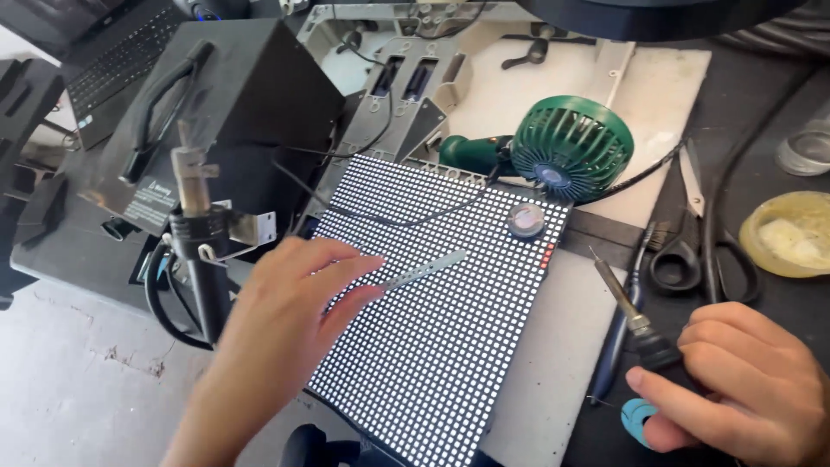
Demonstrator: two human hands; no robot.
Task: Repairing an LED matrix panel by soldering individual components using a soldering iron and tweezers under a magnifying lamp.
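A lit panel (432, 320) of small white dots lies flat on a pale board (657, 86) at the middle of a crowded workbench, its near corner running off the bottom of the view and a black cable draped across its far end. It looks stiff, thin and fairly light, but its studded face is likely fragile — best taken by the bare edges, not pressed on the dots. To the left stands a black box (233, 112) with a carry handle, and in front of it a hot-air nozzle on a stand (197, 225). Beyond the panel sits a green fan (571, 143); to the right lie black-handled scissors (692, 233) and a yellow dish (791, 233). The left hand (285, 320) reaches over the panel's left side, fingers pinched on metal tweezers (428, 268) whose tips rest low over the dots — slim, springy and slick, held at the rear end. The right hand (743, 380) is closed round the dark handle of a soldering iron (627, 307), its tip raised just right of the panel, clear of it — a hot tool, safely held only by that handle. A small round tin (526, 219) sits on the panel's far right corner.
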